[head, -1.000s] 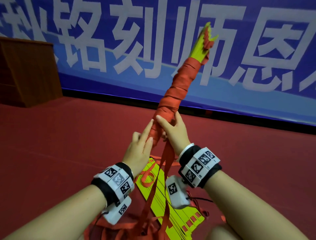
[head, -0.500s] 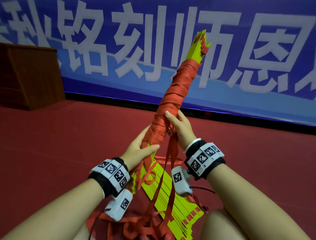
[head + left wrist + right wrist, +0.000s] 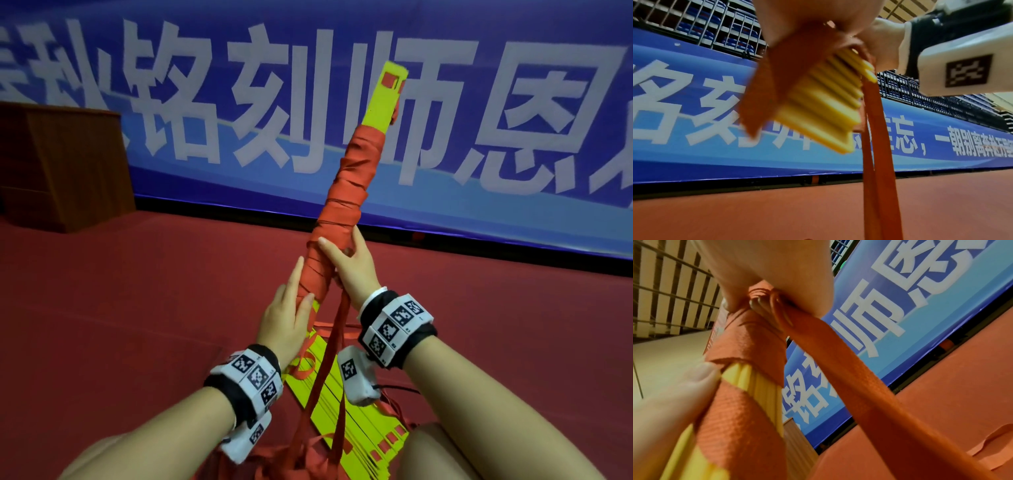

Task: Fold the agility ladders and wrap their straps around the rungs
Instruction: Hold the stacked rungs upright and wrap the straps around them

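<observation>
A bundle of yellow rungs point(image 3: 385, 99) stands tilted up to the right, most of its length wound in red strap point(image 3: 346, 192). My right hand point(image 3: 352, 263) grips the wrapped middle, thumb across the front, and pinches the loose strap point(image 3: 337, 329), which hangs down to the floor. Lower on the bundle, my left hand point(image 3: 289, 311) holds it between thumb and outstretched fingers. The rung ends point(image 3: 824, 104) show in the left wrist view. In the right wrist view the taut strap point(image 3: 849, 366) runs from my curled fingers.
A second folded ladder point(image 3: 346, 407) with tangled red straps lies on the red floor point(image 3: 137, 291) between my forearms. My knee point(image 3: 445, 452) is at the lower right. A wooden cabinet point(image 3: 61, 164) stands at the back left under a blue banner point(image 3: 239, 102).
The bundle has turned about its long axis and now shows its flat yellow face. My left hand's fingers now stretch up along the bundle. The right hand keeps its hold.
</observation>
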`<state>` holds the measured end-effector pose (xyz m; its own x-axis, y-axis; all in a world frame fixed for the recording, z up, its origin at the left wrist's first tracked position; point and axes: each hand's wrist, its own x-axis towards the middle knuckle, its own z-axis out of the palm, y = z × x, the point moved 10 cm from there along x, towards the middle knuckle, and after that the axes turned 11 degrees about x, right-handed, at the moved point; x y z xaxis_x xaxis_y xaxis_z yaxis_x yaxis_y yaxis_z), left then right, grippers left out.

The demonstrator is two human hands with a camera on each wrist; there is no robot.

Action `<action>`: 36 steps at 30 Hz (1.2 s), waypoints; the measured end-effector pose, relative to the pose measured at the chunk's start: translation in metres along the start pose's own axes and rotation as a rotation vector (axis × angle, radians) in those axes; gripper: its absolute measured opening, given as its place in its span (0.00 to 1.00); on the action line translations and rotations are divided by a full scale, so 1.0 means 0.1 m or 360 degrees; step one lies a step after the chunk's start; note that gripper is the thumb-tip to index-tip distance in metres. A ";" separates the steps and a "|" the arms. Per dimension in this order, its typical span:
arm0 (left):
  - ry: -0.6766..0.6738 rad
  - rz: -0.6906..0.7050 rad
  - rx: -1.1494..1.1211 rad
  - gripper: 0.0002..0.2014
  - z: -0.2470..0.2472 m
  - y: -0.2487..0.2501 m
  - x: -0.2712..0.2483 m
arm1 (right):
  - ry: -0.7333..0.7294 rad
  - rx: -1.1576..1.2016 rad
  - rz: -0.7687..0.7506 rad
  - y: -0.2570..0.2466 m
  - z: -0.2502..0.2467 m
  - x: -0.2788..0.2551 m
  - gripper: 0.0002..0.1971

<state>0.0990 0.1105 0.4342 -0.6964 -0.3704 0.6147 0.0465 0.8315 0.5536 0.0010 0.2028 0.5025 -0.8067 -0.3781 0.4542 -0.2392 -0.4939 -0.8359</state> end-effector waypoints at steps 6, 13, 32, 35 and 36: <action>-0.0323 -0.0222 -0.0775 0.42 0.16 -0.12 0.14 | -0.0093 0.0058 -0.0017 -0.13 -0.02 0.08 0.16; -0.0277 -0.0364 -0.0896 0.42 0.16 -0.15 0.26 | -0.0387 -0.0073 0.0214 0.17 0.11 0.08 0.13; -0.0072 -0.0230 -0.0673 0.34 -0.10 -0.37 0.52 | -0.0162 -0.0698 0.0275 0.54 -0.44 0.18 0.08; -0.0051 -0.0246 -0.0714 0.33 -0.10 -0.34 0.49 | -0.0186 -0.0834 0.0159 0.42 -0.42 0.19 0.06; -0.0037 -0.0260 -0.0735 0.33 -0.10 -0.34 0.48 | -0.0208 -0.0876 0.0157 0.41 -0.40 0.19 0.08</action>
<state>0.0708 0.0601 0.4508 -0.7368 -0.4667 0.4893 0.2447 0.4906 0.8364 -0.0455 0.2071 0.4646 -0.7744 -0.5126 0.3709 -0.4403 0.0157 -0.8977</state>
